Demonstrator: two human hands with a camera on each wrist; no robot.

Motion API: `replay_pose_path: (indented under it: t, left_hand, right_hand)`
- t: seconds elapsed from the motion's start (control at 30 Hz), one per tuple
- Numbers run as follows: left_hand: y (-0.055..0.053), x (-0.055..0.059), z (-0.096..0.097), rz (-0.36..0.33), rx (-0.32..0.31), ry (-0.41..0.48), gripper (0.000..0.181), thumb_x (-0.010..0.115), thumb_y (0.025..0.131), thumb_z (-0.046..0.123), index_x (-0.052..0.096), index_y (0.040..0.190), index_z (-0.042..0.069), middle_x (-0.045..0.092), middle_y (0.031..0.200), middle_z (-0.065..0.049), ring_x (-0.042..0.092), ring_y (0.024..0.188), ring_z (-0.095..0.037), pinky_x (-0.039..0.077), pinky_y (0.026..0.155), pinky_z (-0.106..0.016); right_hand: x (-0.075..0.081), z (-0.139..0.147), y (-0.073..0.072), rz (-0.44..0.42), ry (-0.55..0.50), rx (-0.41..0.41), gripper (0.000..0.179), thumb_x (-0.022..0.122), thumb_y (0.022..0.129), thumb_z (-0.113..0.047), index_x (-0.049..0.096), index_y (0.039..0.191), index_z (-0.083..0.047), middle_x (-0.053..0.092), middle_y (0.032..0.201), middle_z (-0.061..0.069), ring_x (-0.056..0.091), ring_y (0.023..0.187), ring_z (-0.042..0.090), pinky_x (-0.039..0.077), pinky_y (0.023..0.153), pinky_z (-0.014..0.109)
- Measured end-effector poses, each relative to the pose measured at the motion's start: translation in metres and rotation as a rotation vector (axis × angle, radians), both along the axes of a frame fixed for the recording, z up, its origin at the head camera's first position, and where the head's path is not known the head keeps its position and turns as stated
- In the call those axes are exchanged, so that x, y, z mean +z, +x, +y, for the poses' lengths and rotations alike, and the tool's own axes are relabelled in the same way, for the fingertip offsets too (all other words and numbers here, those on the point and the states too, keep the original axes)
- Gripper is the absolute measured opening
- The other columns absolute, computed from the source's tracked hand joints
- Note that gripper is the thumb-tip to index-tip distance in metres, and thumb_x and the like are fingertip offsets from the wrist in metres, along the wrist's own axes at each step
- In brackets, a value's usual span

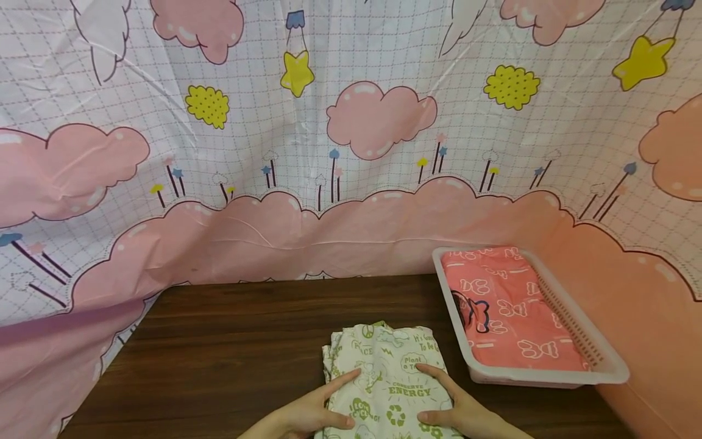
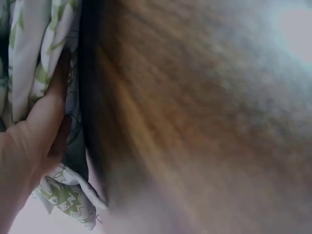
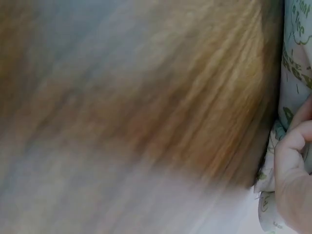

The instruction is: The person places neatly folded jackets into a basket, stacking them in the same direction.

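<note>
A folded white cloth with green printed words and leaf-like drawings (image 1: 392, 366) lies at the table's front middle in the head view, several layers thick. My left hand (image 1: 309, 411) holds its left side, with thumb and index finger on top. On the opposite side my right hand (image 1: 463, 411) grips the cloth the same way. In the left wrist view, fingers of the left hand (image 2: 41, 131) reach in among the loose folds (image 2: 29, 63). The right wrist view shows the bent fingers of the right hand (image 3: 295, 165) against the cloth's edge (image 3: 295, 92).
A white plastic basket (image 1: 609, 366) stands at the right of the dark wooden table (image 1: 230, 341), beside the cloth. Inside it lies a pink cloth with white bow prints (image 1: 510, 292). A printed curtain (image 1: 329, 238) surrounds the table's back and sides.
</note>
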State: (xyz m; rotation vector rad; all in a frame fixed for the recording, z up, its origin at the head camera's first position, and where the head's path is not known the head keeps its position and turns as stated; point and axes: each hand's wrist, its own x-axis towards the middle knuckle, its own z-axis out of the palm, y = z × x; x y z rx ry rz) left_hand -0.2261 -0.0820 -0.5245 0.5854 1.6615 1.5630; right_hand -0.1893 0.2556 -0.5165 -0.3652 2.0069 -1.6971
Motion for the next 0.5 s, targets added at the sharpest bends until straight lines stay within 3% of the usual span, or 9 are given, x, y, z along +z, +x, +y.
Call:
replay_pose_path:
  t: [0.07,0.2,0.3,0.5]
  left_hand:
    - [0.0,0.002,-0.002,0.021,0.007,-0.005,0.079,0.069,0.092,0.013,0.024,0.157,0.028,-0.002,0.162,-0.021,-0.007,0.141,-0.055,0.027,0.104,-0.069]
    - [0.001,0.011,-0.006,0.105,-0.001,-0.034,0.079,0.068,0.093,0.015,0.025,0.156,0.029,0.003,0.162,-0.019,-0.003,0.143,-0.052,0.021,0.103,-0.073]
    - [0.003,0.018,-0.009,0.138,0.005,-0.042,0.078,0.068,0.093,0.015,0.025,0.156,0.029,0.004,0.162,-0.018,-0.001,0.144,-0.05,0.018,0.103,-0.074]
    - [0.008,0.034,-0.012,0.052,0.042,0.014,0.077,0.067,0.093,0.013,0.026,0.156,0.028,0.0,0.162,-0.02,-0.005,0.143,-0.051,0.027,0.105,-0.067]
  right_hand:
    - [0.001,-0.002,0.001,-0.036,-0.093,0.023,0.08,0.067,0.094,-0.013,0.017,0.156,-0.015,0.04,0.142,0.019,0.058,0.11,0.022,0.046,0.093,0.031]
    - [0.002,-0.005,0.004,-0.095,-0.227,0.058,0.082,0.065,0.094,-0.006,0.011,0.156,-0.014,0.055,0.131,0.01,0.062,0.108,0.018,0.05,0.09,0.028]
    - [0.005,-0.007,0.004,-0.08,-0.217,0.061,0.083,0.065,0.093,-0.007,0.011,0.156,-0.014,0.055,0.13,0.009,0.061,0.108,0.018,0.049,0.09,0.027]
    - [0.017,-0.009,0.002,-0.035,-0.114,0.023,0.082,0.067,0.093,-0.011,0.016,0.156,-0.019,0.039,0.14,0.019,0.059,0.108,0.02,0.047,0.089,0.025]
